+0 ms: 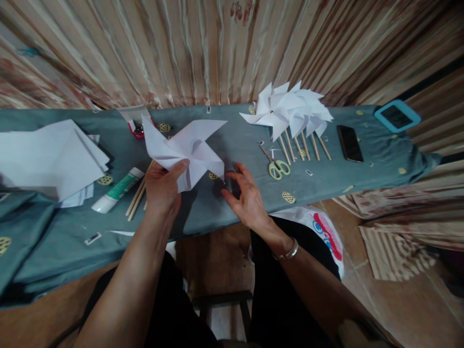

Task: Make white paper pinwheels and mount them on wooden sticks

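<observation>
My left hand [163, 188] is closed on a white paper pinwheel [195, 150], thumb pressed on its front near the middle. Beside its right-hand blade, my right hand [244, 195] is curled, thumb and forefinger bent toward each other. A tiny shiny thing that looks like a pin [224, 182] shows between those fingertips. Beneath my left hand lie wooden sticks [136, 203], partly hidden by it. A green and white glue tube [118, 191] lies left of them. Behind the pinwheel is a small red box [137, 129] with shiny bits in it.
Loose white paper sheets [47, 154] are stacked on the left of the cloth-covered table [224, 212]. On the right are finished pinwheels on sticks [290, 108], green-handled scissors [278, 169], a phone [350, 143] and a blue-framed device [398, 116]. A pleated curtain [203, 53] hangs behind.
</observation>
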Tool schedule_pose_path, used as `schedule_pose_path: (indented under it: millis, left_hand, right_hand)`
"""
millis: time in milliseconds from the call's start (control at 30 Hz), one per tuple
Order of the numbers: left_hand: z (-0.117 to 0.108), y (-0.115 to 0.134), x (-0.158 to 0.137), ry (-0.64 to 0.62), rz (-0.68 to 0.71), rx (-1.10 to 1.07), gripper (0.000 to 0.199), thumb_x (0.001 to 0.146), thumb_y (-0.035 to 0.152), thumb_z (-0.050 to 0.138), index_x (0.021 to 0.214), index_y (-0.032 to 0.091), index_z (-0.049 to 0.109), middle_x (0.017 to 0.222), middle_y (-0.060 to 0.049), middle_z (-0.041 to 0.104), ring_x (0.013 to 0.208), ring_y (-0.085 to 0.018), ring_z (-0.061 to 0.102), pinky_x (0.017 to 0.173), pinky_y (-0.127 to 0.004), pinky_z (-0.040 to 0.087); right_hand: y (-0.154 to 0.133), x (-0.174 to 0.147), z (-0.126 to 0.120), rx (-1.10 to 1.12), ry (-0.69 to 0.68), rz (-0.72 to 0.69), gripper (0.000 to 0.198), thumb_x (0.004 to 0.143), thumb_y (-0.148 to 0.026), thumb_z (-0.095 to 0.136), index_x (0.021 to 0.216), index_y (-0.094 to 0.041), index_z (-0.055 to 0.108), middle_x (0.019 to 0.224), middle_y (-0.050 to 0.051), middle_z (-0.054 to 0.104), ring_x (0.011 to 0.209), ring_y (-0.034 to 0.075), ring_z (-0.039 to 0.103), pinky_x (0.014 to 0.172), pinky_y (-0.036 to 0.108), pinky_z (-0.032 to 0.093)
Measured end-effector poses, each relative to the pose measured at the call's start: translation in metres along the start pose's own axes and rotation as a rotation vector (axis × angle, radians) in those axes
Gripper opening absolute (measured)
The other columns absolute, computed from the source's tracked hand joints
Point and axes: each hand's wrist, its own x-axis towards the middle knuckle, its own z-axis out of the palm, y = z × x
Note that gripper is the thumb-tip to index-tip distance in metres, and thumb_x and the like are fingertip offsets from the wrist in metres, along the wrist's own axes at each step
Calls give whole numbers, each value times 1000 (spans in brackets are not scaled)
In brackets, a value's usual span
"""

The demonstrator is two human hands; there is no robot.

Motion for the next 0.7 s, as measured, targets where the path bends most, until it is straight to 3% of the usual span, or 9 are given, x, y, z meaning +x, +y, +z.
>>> schedule_pose_path:
  millis: [233, 500, 633, 700]
  left_hand:
    - [1, 2, -5, -7, -89, -42, 27, 47, 20, 87, 68, 19, 71, 73, 0, 73, 68, -18, 67, 74, -33, 55]
    - [13, -3, -21, -56, -162, -51, 31, 49, 21, 87, 77, 14, 74, 76, -2, 74, 66, -14, 65, 69, -26, 52]
    - [14, -2, -23, -43, -171, -64, 31, 48, 20, 88, 76, 14, 75, 76, -2, 75, 67, -13, 65, 71, -26, 52]
    - [14, -1, -23, -53, -182, -69, 32, 47, 20, 88, 76, 14, 75, 76, -2, 74, 67, -13, 65, 70, -26, 51]
  right_hand:
    - [-9, 9, -14, -4, 120, -85, 23, 88, -25, 59, 110, -21, 62, 146, 12, 46, 135, 27, 47, 111, 53, 40]
    - [-33, 13, -22, -118, 228, -375, 16, 90, -26, 58, 105, -23, 61, 156, 6, 33, 143, 29, 36, 109, 52, 43]
    - [-37, 13, -28, -145, 271, -354, 26, 91, -25, 56, 116, -27, 57, 159, 4, 27, 145, 32, 31, 112, 60, 37]
    - [-40, 10, -30, -150, 231, -338, 25, 90, -22, 55, 115, -29, 59, 159, 2, 27, 146, 32, 28, 115, 61, 32]
